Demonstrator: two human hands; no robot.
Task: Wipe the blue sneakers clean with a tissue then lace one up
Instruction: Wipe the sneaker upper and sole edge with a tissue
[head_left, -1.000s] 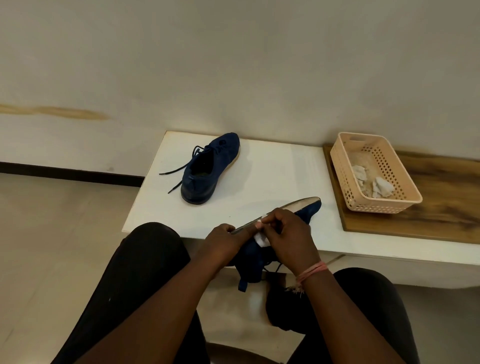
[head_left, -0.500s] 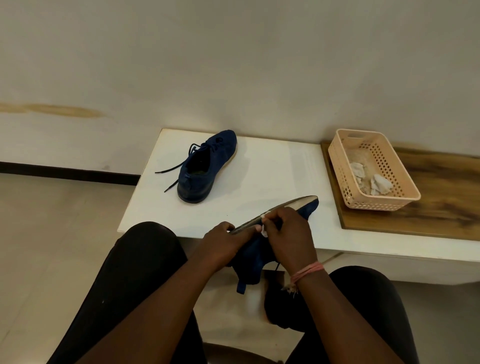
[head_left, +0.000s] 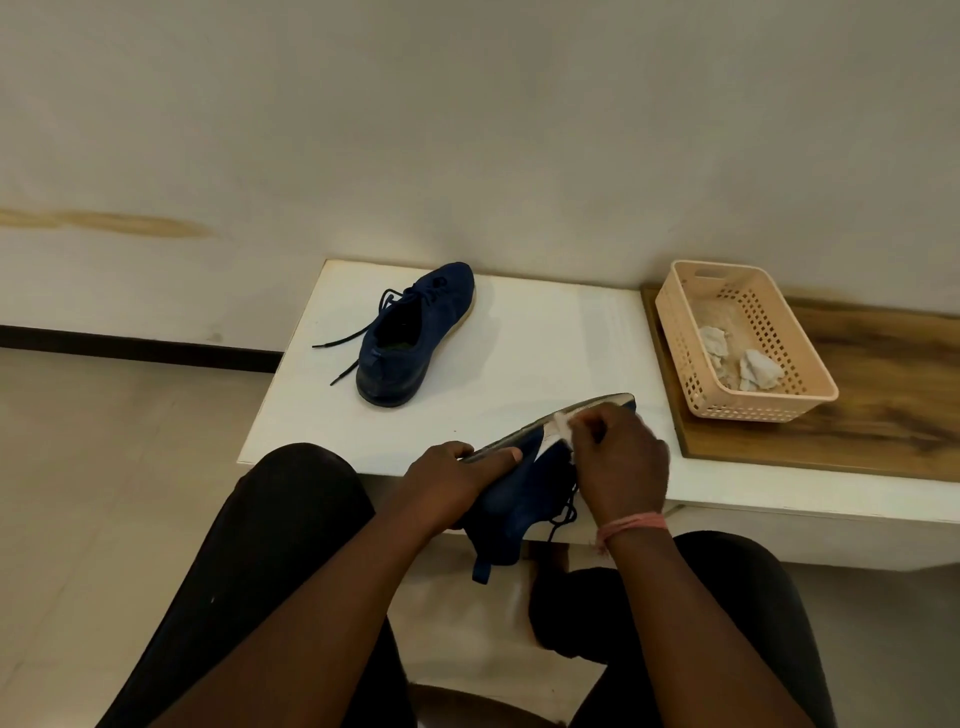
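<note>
- a peach perforated plastic basket (head_left: 789, 358) sits at the far right on a brown wooden board (head_left: 883, 415); inside it lie crumpled greyish-white used tissues (head_left: 756, 370), bunched toward its near end.
- the left hand (head_left: 457, 480) grips the heel end of a dark blue fabric sneaker (head_left: 511, 499), held tilted on its side at the near edge of the white surface (head_left: 545, 353), pale sole edge uppermost, laces dangling below.
- the right hand (head_left: 621, 465) is curled, pinching a small white tissue (head_left: 558, 428) against the sneaker's sole edge.
- a second dark blue sneaker (head_left: 413, 335) stands upright on the surface, far left of the held one and well apart from it, its black laces trailing left.
- a pink thread band (head_left: 631, 525) circles the right wrist.
</note>
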